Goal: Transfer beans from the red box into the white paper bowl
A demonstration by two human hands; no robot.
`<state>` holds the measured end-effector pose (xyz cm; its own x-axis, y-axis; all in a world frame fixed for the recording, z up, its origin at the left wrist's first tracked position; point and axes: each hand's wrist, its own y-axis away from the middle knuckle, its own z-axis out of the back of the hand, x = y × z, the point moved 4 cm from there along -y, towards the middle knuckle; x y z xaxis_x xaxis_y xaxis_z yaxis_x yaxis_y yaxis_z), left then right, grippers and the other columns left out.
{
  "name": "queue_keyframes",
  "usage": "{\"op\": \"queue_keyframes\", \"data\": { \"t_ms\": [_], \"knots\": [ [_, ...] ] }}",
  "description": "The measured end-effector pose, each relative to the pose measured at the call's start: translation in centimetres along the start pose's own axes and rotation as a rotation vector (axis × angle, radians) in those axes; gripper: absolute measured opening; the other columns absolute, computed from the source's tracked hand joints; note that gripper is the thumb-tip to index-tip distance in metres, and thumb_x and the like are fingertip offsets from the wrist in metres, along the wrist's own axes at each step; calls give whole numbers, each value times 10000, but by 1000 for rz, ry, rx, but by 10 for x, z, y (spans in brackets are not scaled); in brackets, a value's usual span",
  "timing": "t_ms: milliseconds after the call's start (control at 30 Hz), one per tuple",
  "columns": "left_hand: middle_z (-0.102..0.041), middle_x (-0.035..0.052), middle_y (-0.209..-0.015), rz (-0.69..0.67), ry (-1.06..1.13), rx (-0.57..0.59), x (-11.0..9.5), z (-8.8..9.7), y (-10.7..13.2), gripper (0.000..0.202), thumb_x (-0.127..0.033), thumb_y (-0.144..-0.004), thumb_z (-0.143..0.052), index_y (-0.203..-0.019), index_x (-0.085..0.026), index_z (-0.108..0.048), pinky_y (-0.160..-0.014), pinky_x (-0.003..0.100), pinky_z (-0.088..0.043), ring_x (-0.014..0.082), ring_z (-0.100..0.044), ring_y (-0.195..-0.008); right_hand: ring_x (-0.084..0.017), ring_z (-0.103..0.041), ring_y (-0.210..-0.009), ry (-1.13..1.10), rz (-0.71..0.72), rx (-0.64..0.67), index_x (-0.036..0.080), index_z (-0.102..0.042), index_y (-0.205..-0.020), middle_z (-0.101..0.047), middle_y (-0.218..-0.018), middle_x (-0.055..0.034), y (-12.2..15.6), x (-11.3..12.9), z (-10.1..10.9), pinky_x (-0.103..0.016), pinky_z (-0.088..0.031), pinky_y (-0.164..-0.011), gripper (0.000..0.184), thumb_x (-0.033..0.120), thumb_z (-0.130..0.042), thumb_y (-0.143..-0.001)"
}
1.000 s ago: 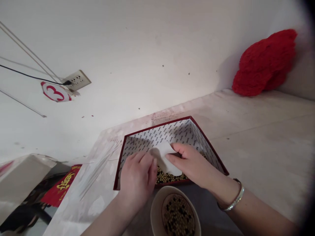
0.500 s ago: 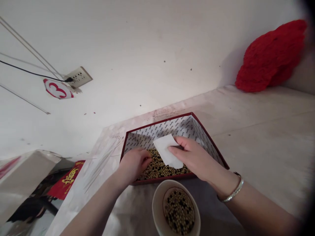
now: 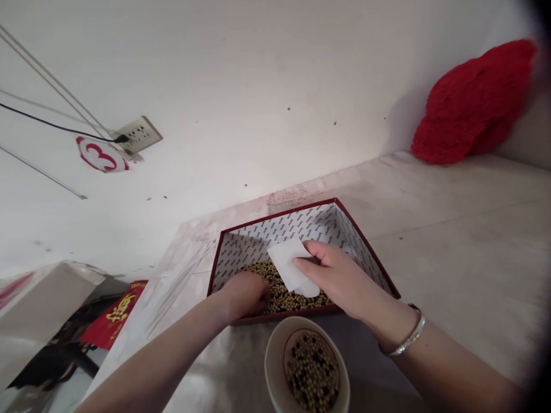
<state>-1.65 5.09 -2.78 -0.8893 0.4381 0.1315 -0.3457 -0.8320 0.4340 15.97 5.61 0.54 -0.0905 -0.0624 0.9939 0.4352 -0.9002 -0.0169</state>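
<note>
A dark red box (image 3: 297, 213) with a white, printed lining holds a layer of small round yellow and black grains (image 3: 282, 289) that look like beans. My left hand (image 3: 246, 293) is down in the box's near left part, fingers curled into the grains; its fingertips are hidden, so what they grip cannot be seen. Above the box's middle, my right hand (image 3: 336, 269) pinches a white paper piece (image 3: 290, 264), perhaps a small bag, between thumb and fingers. In front of the box stands a white tub (image 3: 275, 367) with the same grains inside.
A pale, creased cloth (image 3: 447, 246) covers the table against the wall. A fluffy red bundle (image 3: 473, 106) lies at the far right. On the wall sits a power socket (image 3: 140, 136) with a black cord plugged in. A red printed bag (image 3: 116, 315) is at the left.
My left hand has moved slightly right and down, deeper into the grains, with its fingers more closed and hidden. My right hand keeps the paper piece almost in place.
</note>
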Motion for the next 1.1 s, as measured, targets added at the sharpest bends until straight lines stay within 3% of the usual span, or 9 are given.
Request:
{"op": "queue_keyframes", "data": {
  "t_ms": [133,200,267,367,433,567,767,1100],
  "knots": [
    [-648,37,-648,102,4,-177,1,20,12,161,-295,-727,-587,-610,-194,-635,-556,304,-418,211,-592,-620,-150,-526,-638,-25,-7,9,175,-575,-870,-583,-725,-20,-1,-5,-1,-234,-387,-518,160,282,-472,-814],
    [-642,30,-705,160,47,-333,-2,32,24,178,-312,-792,-547,-682,-196,-624,-608,313,-432,201,-588,-684,-152,-534,-644,-11,4,5,173,-579,-849,-583,-718,-20,-2,-6,-1,-232,-386,-519,154,281,-476,-810],
    [-631,20,-736,159,161,-633,-10,47,39,142,-288,-817,-541,-738,-196,-616,-658,307,-444,176,-577,-728,-146,-528,-626,-8,9,4,168,-586,-826,-587,-711,-21,-1,-6,-1,-229,-379,-513,150,278,-486,-804],
    [-620,13,-758,22,298,-1132,-30,63,62,31,-185,-766,-620,-793,-193,-633,-689,290,-457,141,-558,-734,-133,-507,-592,-50,-2,24,162,-601,-814,-587,-689,-19,1,-4,-3,-222,-365,-496,145,263,-500,-790],
    [-621,20,-776,-48,279,-1285,-44,66,67,145,-121,-715,-665,-839,-194,-652,-700,306,-463,144,-548,-738,-123,-488,-577,-84,-4,63,163,-604,-804,-571,-671,-9,3,-2,-4,-216,-356,-489,137,247,-498,-786],
    [-637,29,-757,-68,200,-1364,-56,65,62,260,-88,-662,-706,-891,-206,-669,-673,351,-463,174,-530,-731,-107,-448,-563,-96,15,115,164,-586,-746,-531,-649,11,4,-1,-5,-209,-343,-496,121,245,-504,-784],
    [-645,20,-719,-40,179,-1414,-51,64,60,235,-78,-640,-722,-831,-201,-664,-654,353,-454,169,-529,-693,-95,-382,-532,-145,38,143,172,-535,-713,-445,-608,34,3,-4,-5,-210,-307,-483,144,282,-510,-802],
    [-620,30,-745,16,110,-1356,-53,58,61,186,-87,-677,-688,-825,-182,-627,-690,360,-444,174,-545,-722,-91,-309,-557,-117,63,177,180,-476,-702,-355,-628,49,1,-7,-7,-220,-264,-489,166,277,-493,-836]
  ]
}}
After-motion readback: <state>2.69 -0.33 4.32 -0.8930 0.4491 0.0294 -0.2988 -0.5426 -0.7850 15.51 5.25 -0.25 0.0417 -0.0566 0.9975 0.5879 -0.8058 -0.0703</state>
